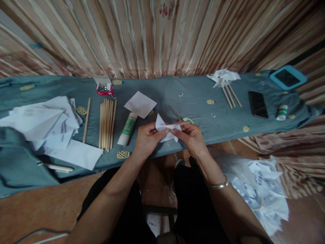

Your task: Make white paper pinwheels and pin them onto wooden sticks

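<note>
Fingers pinch folded paper near the table's front edge.

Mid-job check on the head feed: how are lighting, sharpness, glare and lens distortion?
Head view throughout: dim, upper right corner especially dark; curtain folds fan outward, likely wide-angle stretch; detail soft, print on the larger glue stick unreadable, though the folded paper shows a clear outline; no strong glare, just a small highlight on the bracelet.
</note>
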Motion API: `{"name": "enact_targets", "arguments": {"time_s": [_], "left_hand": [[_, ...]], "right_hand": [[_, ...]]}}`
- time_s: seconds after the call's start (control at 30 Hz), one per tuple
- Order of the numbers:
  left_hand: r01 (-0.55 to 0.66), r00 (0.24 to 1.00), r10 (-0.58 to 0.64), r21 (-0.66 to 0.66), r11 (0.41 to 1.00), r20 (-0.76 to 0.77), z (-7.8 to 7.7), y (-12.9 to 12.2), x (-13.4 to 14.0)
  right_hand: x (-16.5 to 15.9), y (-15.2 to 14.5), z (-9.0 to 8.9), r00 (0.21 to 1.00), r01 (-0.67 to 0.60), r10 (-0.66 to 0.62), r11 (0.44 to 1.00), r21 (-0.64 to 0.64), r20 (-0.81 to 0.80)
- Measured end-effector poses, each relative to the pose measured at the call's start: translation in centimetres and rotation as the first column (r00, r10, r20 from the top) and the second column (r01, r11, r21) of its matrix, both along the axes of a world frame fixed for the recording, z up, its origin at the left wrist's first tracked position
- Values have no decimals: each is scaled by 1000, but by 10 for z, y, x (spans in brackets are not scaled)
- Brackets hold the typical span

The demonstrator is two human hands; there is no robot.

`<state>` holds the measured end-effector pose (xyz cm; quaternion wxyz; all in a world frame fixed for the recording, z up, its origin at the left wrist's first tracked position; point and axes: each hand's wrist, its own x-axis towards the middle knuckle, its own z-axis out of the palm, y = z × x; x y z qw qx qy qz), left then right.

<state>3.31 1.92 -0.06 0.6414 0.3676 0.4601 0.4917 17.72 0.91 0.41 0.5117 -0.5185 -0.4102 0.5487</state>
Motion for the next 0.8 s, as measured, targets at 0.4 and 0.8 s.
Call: {"name": "enact_targets", "arguments": {"time_s": [0.4,0.8], "left_hand": [[20,999,-19,-30,999,25,-2,0,-1],[64,990,-57,-55,996,130,-2,-2,-2]], "right_hand": [[2,0,-2,999,-40,41,998,-46,5],[1,-1,0,983,-149,129,975,-167,-128]]}}
